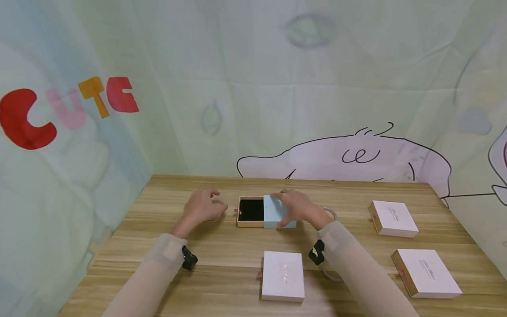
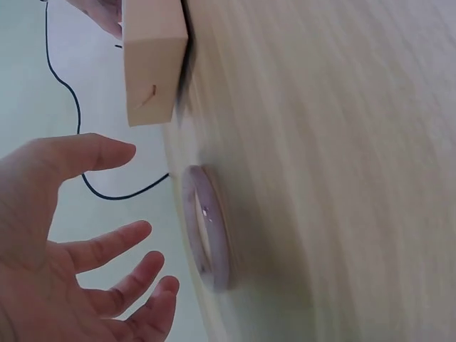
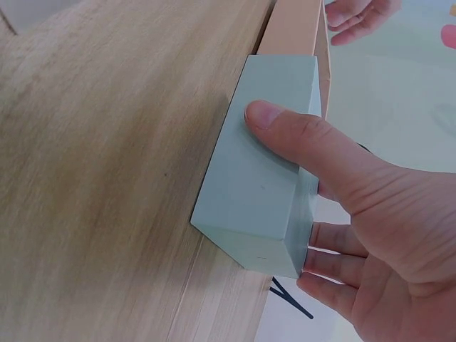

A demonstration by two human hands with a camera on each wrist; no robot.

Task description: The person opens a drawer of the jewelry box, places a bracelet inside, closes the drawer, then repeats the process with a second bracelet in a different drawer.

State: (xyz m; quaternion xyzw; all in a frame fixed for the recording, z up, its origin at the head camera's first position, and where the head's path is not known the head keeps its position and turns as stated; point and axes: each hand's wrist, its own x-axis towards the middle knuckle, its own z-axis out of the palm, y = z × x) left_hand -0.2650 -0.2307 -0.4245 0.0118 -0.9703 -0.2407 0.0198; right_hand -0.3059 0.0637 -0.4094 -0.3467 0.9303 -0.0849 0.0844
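A light blue sleeve (image 1: 269,215) of a drawer box lies on the table, its peach drawer (image 1: 250,224) slid partway out to the left, showing a black lining (image 1: 251,209). My right hand (image 1: 299,205) grips the sleeve, thumb on the near side and fingers along the far side, as the right wrist view shows. To the left of the drawer my left hand (image 1: 203,205) hovers with fingers spread and loosely bent, holding nothing. Close to its fingertips a pale purple bangle (image 2: 219,242) lies flat on the table.
A white box (image 1: 282,276) lies nearer me. Two more white boxes, one farther back (image 1: 394,219) and one nearer (image 1: 428,274), are on the right. Ring-shaped bangles, one (image 1: 333,212) by my right wrist and one (image 1: 332,277) under the forearm, are partly hidden. A printed cloth (image 1: 253,110) hangs behind.
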